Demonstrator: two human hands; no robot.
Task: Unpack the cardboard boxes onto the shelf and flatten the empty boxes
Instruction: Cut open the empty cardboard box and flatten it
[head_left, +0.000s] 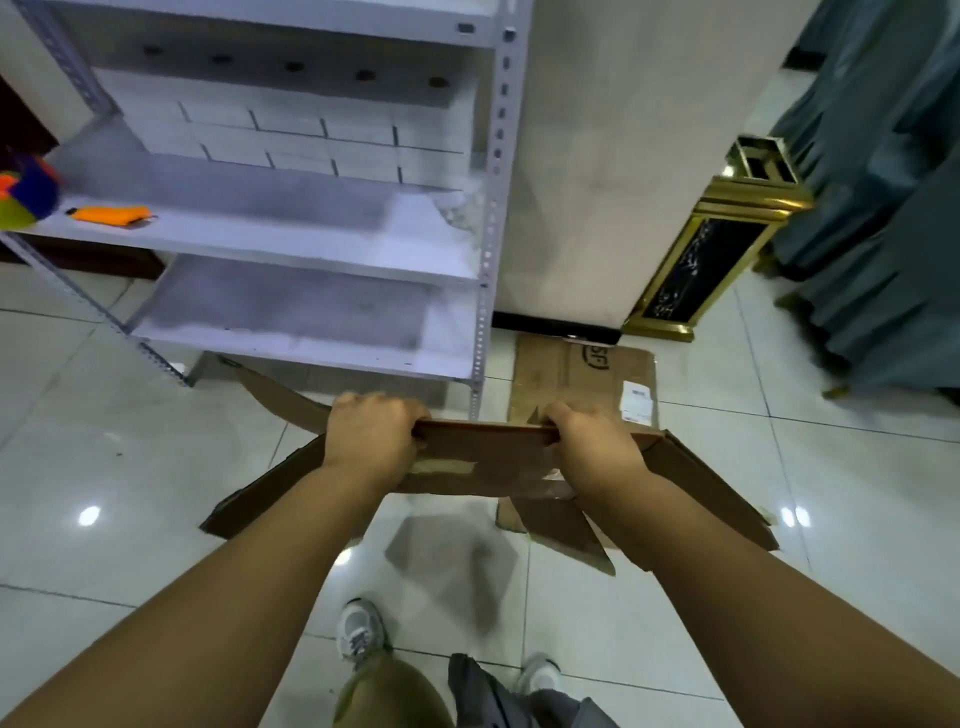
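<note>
Collapsed cardboard box (483, 457) held above the floor between left hand (371, 431) and right hand (589, 447), both curled over its top edge; likely light, stiff along folds, flaps floppy, so grip creases.

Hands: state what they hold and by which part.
Both hands, left and right, grip the collapsed cardboard box along its upper edge, one towards each end.

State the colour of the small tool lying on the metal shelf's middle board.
Orange small tool, with a black tip; head view.
</note>
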